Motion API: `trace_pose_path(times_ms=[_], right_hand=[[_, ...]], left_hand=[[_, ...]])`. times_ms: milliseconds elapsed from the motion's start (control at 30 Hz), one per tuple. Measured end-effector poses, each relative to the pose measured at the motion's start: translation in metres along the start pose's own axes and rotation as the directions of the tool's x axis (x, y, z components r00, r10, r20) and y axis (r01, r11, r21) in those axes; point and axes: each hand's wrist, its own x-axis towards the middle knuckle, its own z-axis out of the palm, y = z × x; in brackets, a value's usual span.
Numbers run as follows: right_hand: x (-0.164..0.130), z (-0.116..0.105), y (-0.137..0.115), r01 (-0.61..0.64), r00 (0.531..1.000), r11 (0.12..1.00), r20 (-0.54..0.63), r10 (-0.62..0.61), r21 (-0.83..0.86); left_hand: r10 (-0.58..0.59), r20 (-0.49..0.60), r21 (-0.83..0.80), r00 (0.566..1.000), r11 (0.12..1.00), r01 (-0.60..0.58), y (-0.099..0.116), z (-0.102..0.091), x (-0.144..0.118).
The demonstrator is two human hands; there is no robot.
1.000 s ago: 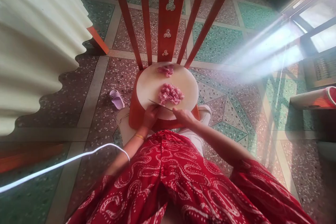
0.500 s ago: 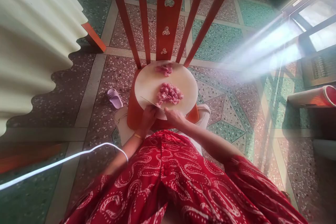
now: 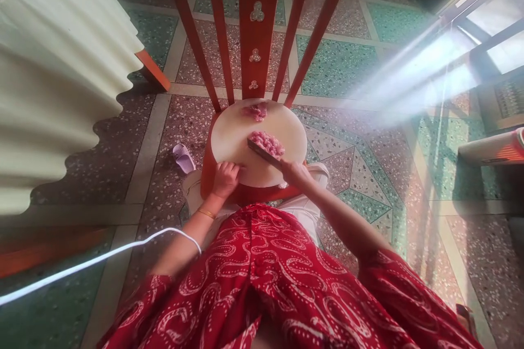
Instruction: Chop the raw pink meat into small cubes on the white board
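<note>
A round, pale cutting board (image 3: 229, 131) lies on the seat of a red-brown wooden chair (image 3: 208, 174). My right hand (image 3: 295, 175) is closed round the handle of a kitchen knife (image 3: 264, 152), whose blade lies along the front of a heap of chopped raw meat (image 3: 268, 142). A smaller portion of meat (image 3: 257, 111) sits near the board's far edge. At the front left rim, my left hand (image 3: 226, 179) has its fingers curled over the board's edge. Its thumb is not clearly visible.
The chair's slatted back (image 3: 254, 38) rises behind the board. A white cable (image 3: 123, 248) crosses by my left forearm. A lilac slipper (image 3: 184, 158) lies on the terrazzo floor (image 3: 331, 65). A pale cloth (image 3: 61, 92) hangs at left; a white-and-red cylinder (image 3: 491, 147) is at right.
The knife has moved from the board's front edge, near my left hand, up to the meat heap. My left hand has shifted left, away from the blade, to the board's rim.
</note>
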Motion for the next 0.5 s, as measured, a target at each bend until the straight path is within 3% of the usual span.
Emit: trace_pose_path(times_ms=[100,167,233,267,333,400,500], right_hand=[[0.002,0.006,0.001,-0.017,1.0,0.997,0.003,0.017,0.081],[0.002,0.008,-0.001,-0.037,0.999,0.992,-0.002,0.038,0.123],[0.0,0.009,-0.001,-0.041,0.999,0.988,0.003,0.041,0.151],[-0.001,0.008,-0.001,-0.042,0.999,0.986,0.01,0.041,0.159],[-0.003,0.004,0.0,-0.042,0.999,0.985,0.028,0.038,0.166],[-0.005,-0.001,0.0,-0.04,0.999,0.986,0.038,0.035,0.16],[-0.009,-0.007,-0.003,-0.022,0.999,0.991,0.039,0.017,0.133]], left_hand=[[-0.159,0.048,-0.174,0.986,0.971,0.165,0.011,-0.001,0.016],[-0.259,0.126,-0.392,0.958,0.874,0.288,0.022,0.003,0.029],[-0.314,0.237,-0.505,0.919,0.768,0.393,0.033,0.008,0.04],[-0.328,0.263,-0.5,0.907,0.758,0.419,0.038,0.01,0.044],[-0.332,0.245,-0.39,0.911,0.827,0.406,0.043,0.012,0.044],[-0.299,0.182,-0.189,0.937,0.924,0.332,0.042,0.01,0.036],[-0.202,0.126,0.068,0.971,0.978,0.195,0.033,0.004,0.019]])
